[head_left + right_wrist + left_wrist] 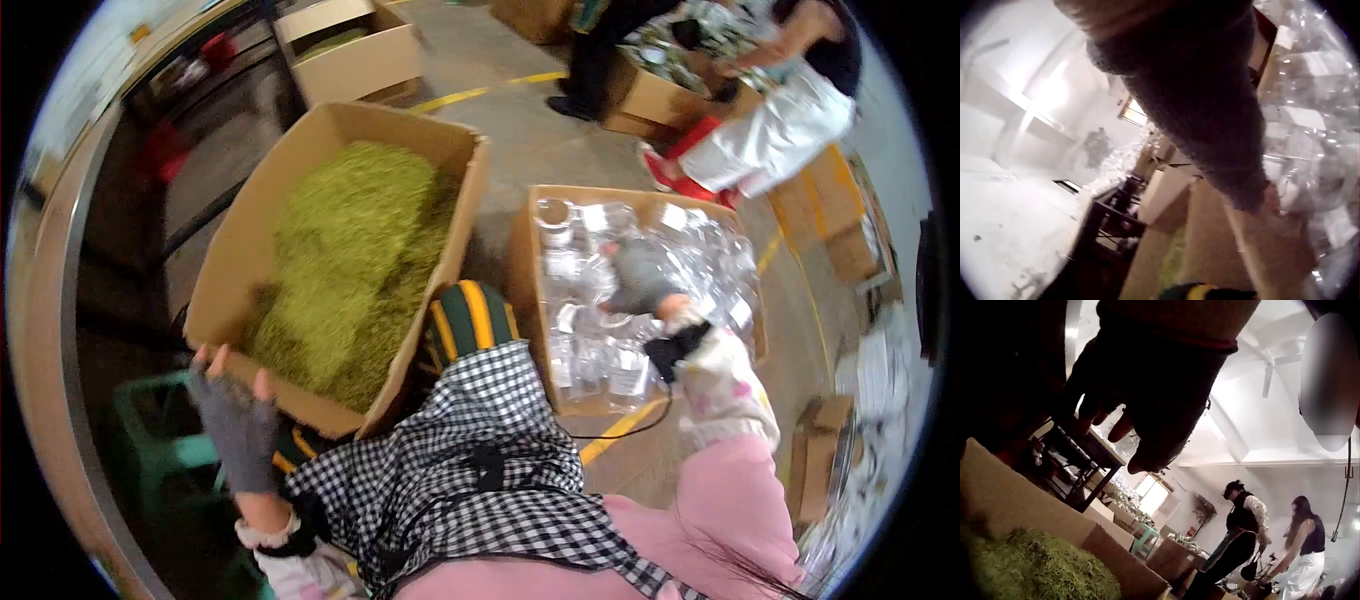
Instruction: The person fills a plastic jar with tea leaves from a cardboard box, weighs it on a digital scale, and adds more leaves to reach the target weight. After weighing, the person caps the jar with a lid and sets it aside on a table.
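Note:
My right hand (643,278), in a grey fingerless glove, reaches down among clear plastic jars (628,370) that fill a cardboard box. Its fingertips are right at the jars; whether they grip one I cannot tell. In the right wrist view, the dark glove hides most of the fingers, and jars (1304,137) with pale labels crowd beside it. The left hand (240,425), gloved the same way, is raised with fingers extended at the near left corner of a large carton (230,230). That carton holds a heap of green dried plant material (345,250).
A green plastic stool (165,440) stands at the left by a long table edge (60,300). Two people work over another carton (650,95) at the back right. An open box (355,65) lies beyond the large carton. A black cable (640,425) hangs from my right wrist.

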### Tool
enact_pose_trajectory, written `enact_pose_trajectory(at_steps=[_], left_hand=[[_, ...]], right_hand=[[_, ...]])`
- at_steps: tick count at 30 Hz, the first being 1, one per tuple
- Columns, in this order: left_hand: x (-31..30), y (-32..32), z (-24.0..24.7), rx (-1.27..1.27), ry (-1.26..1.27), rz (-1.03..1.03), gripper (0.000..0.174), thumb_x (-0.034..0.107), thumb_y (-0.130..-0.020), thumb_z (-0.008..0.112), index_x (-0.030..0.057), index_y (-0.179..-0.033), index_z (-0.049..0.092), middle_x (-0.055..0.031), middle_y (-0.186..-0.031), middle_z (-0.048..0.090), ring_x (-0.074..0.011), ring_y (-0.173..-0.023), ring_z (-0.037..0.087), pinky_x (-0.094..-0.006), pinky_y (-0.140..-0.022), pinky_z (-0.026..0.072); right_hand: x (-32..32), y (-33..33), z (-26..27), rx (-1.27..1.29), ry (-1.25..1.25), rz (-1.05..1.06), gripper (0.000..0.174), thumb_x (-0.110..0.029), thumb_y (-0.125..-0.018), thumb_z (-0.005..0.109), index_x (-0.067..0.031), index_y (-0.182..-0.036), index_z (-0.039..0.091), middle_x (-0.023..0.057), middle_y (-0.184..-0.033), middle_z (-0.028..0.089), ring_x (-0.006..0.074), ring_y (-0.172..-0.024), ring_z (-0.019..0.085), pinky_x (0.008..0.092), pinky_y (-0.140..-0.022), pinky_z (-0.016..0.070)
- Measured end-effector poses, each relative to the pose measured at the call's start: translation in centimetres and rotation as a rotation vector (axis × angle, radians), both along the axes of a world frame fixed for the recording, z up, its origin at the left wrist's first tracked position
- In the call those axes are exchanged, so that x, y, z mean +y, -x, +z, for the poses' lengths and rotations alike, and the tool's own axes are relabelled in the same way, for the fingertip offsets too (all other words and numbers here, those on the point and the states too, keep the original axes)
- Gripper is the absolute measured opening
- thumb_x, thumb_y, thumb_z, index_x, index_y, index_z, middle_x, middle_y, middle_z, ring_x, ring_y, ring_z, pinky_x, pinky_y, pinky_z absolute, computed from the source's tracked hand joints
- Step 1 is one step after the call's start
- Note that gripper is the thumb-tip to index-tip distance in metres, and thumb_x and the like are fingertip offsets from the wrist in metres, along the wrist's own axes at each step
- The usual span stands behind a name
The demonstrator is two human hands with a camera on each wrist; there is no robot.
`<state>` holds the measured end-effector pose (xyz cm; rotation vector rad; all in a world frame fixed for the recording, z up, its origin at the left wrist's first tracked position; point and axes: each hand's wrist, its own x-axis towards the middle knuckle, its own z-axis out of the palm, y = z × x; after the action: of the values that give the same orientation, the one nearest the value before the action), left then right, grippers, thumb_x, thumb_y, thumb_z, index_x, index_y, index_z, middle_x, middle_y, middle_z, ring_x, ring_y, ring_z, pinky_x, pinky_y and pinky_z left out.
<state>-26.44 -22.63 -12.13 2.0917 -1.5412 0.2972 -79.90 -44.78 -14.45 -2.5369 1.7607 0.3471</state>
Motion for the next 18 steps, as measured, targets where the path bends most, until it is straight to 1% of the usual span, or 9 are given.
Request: enact_pose_trajectory(at_steps=[2,3,4,6,8,12,14,17,18], left_hand=[[0.0,-0.2,-0.8,0.072,-0.079,-0.012,0.056,0.025,-0.085,0.077,0.0034,-0.133,0.057,-0.0212,-0.141,0.051,-0.0392,-0.128,0.053,-0.0467,-0.109,0.0424],[-0.3,0.0,-1.2,0.137,-0.108,-0.050,0.057,0.027,-0.085,0.078,0.0030,-0.133,0.057,-0.0210,-0.141,0.052,-0.0396,-0.128,0.053,-0.0469,-0.109,0.0424],[-0.8,0.2,-1.6,0.206,-0.133,-0.093,0.059,0.028,-0.085,0.079,0.0026,-0.133,0.056,-0.0209,-0.140,0.053,-0.0401,-0.128,0.053,-0.0471,-0.109,0.0425],[-2.4,0.7,-2.8,0.480,-0.085,-0.247,0.075,0.032,-0.081,0.084,0.0049,-0.143,0.052,-0.0180,-0.146,0.051,-0.0340,-0.127,0.056,-0.0432,-0.109,0.0432],[-3.9,2.2,-2.4,0.785,-0.111,-0.264,0.093,0.035,-0.079,0.087,0.0055,-0.153,0.040,-0.0168,-0.151,0.047,-0.0320,-0.135,0.051,-0.0427,-0.113,0.0401],[-5.6,1.5,-2.9,1.376,0.296,-0.397,0.094,0.029,-0.081,0.086,0.0039,-0.156,0.033,-0.0156,-0.152,0.046,-0.0284,-0.142,0.044,-0.0411,-0.118,0.0357],[-5.6,-1.9,-3.5,1.606,0.487,-0.304,0.091,0.015,-0.078,0.088,0.0023,-0.151,0.035,-0.0147,-0.140,0.052,-0.0241,-0.126,0.055,-0.0377,-0.105,0.0484],[-5.1,-7.0,-4.6,1.418,0.567,-0.131,0.074,0.013,-0.082,0.086,0.0016,-0.140,0.041,-0.0107,-0.129,0.055,-0.0188,-0.115,0.058,-0.0344,-0.097,0.0517],[-5.0,-8.3,-5.3,1.435,0.567,-0.098,0.074,0.013,-0.082,0.086,0.0016,-0.140,0.041,-0.0107,-0.129,0.055,-0.0188,-0.115,0.058,-0.0344,-0.097,0.0517]], right_hand=[[-1.2,-3.3,5.2,-0.248,0.024,-0.179,0.093,-0.042,-0.064,0.091,0.0002,-0.137,0.052,0.0278,-0.131,0.056,0.0414,-0.125,0.054,0.0477,-0.107,0.0455],[-3.0,-2.1,3.1,-0.572,0.279,0.021,0.090,-0.040,-0.068,0.091,0.0002,-0.138,0.052,0.0246,-0.130,0.057,0.0381,-0.122,0.056,0.0460,-0.105,0.0466],[-4.7,-4.0,2.2,-0.979,0.255,-0.062,0.076,-0.040,-0.079,0.085,-0.0026,-0.137,0.054,0.0177,-0.128,0.060,0.0310,-0.121,0.058,0.0425,-0.105,0.0466],[-3.9,-12.6,6.3,-1.575,-0.528,-0.227,0.064,-0.049,-0.088,0.076,-0.0071,-0.133,0.055,0.0108,-0.120,0.061,0.0248,-0.113,0.060,0.0380,-0.099,0.0481],[-4.0,-20.0,2.5,-1.763,-0.907,-0.308,0.055,-0.056,-0.093,0.067,-0.0132,-0.125,0.057,0.0050,-0.107,0.062,0.0193,-0.100,0.059,0.0352,-0.090,0.0486],[2.8,-36.5,0.2,-1.573,-1.445,-0.404,0.053,-0.062,-0.095,0.062,-0.0164,-0.123,0.057,0.0029,-0.104,0.059,0.0185,-0.102,0.058,0.0401,-0.090,0.0471],[4.1,-41.9,-0.4,-1.541,-1.756,-0.548,0.064,-0.061,-0.096,0.061,-0.0076,-0.132,0.054,0.0050,-0.121,0.061,0.0192,-0.107,0.058,0.0417,-0.095,0.0481],[3.3,-45.8,-4.1,-1.354,-1.861,-0.366,0.077,-0.064,-0.094,0.062,-0.0048,-0.141,0.050,0.0093,-0.132,0.060,0.0222,-0.115,0.059,0.0476,-0.101,0.0483],[2.5,-46.7,-6.0,-1.069,-1.630,-0.107,0.084,-0.066,-0.092,0.063,-0.0035,-0.145,0.047,0.0123,-0.135,0.059,0.0257,-0.120,0.059,0.0492,-0.103,0.0481]])
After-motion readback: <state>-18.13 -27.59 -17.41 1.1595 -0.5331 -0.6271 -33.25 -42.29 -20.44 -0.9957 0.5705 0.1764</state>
